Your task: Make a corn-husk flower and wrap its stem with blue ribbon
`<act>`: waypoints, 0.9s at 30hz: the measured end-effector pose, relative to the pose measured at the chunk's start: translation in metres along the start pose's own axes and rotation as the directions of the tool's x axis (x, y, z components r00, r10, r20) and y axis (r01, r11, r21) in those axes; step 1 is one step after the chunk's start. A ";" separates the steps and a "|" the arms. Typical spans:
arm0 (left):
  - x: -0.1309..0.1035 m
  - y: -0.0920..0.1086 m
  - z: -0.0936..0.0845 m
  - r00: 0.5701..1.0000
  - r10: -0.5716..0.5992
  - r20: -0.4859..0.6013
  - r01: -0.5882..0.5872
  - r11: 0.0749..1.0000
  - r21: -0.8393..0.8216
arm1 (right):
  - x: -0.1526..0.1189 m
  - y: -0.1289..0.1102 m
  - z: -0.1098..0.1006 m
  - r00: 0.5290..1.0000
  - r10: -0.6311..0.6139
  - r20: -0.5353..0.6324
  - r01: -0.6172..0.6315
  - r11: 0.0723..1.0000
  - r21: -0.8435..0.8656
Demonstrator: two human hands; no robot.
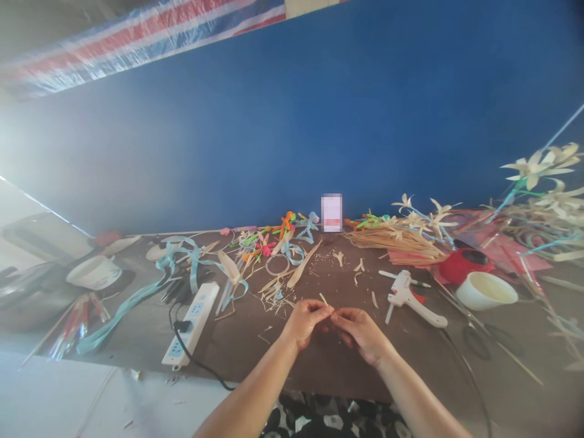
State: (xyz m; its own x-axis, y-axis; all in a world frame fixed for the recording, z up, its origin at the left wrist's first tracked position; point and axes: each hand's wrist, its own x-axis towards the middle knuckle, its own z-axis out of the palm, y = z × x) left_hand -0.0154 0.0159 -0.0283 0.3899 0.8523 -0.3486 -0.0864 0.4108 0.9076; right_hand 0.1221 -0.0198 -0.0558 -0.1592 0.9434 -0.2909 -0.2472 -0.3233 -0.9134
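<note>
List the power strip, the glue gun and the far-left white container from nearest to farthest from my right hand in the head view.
From your right hand:
1. Glue gun, just to its right.
2. Power strip, left, beyond the left hand.
3. White container, far left.

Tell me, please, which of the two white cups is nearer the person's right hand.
The right cup, beside the glue gun, is nearer the right hand; the left cup stands at the far left, past the power strip.
</note>
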 end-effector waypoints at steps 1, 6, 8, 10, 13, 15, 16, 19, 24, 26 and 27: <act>0.000 0.000 0.000 1.000 -0.001 -0.007 0.001 1.000 -0.001 | 0.000 0.000 0.000 1.000 -0.003 -0.016 0.002 1.000 -0.026; -0.002 0.002 0.000 0.999 0.016 -0.037 -0.017 1.000 -0.021 | -0.002 -0.005 0.002 0.977 -0.189 -0.101 0.153 0.944 -0.293; -0.003 0.002 0.000 0.998 0.039 -0.049 -0.040 0.999 -0.015 | -0.004 -0.008 0.003 0.955 -0.280 -0.100 0.218 0.889 -0.403; -0.003 0.000 0.000 0.997 0.055 -0.055 -0.056 0.998 -0.012 | -0.006 -0.011 0.003 0.942 -0.324 -0.084 0.246 0.841 -0.482; -0.003 -0.004 -0.001 0.998 0.045 -0.048 -0.047 0.998 -0.048 | -0.008 -0.014 0.003 0.938 -0.343 -0.051 0.263 0.800 -0.539; -0.002 -0.008 -0.002 0.998 0.020 -0.057 -0.027 0.994 -0.108 | -0.008 -0.013 0.003 0.947 -0.320 -0.028 0.261 0.817 -0.515; -0.001 -0.010 -0.004 0.998 0.008 -0.065 -0.017 0.990 -0.141 | -0.008 -0.011 0.003 0.956 -0.294 -0.023 0.246 0.838 -0.488; 0.002 -0.012 -0.008 0.997 -0.007 -0.071 -0.006 0.983 -0.185 | -0.005 -0.005 0.001 0.988 -0.154 -0.016 0.137 0.916 -0.378; 0.002 -0.013 -0.010 0.996 0.030 -0.086 -0.042 0.990 -0.134 | -0.004 -0.001 -0.003 0.986 -0.166 -0.009 0.150 0.912 -0.382; 0.001 -0.014 -0.009 0.994 0.037 -0.099 -0.049 0.992 -0.120 | -0.005 -0.002 -0.004 0.979 -0.205 -0.008 0.180 0.880 -0.440; 0.001 -0.015 -0.009 0.994 0.040 -0.106 -0.052 0.992 -0.111 | -0.005 -0.003 -0.005 0.976 -0.216 -0.006 0.189 0.863 -0.468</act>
State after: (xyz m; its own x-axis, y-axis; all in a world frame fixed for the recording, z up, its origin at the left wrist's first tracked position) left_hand -0.0221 0.0133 -0.0440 0.2863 0.8978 -0.3346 -0.2081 0.3992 0.8929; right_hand 0.1281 -0.0229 -0.0530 -0.0966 0.9914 -0.0880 0.2037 -0.0668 -0.9767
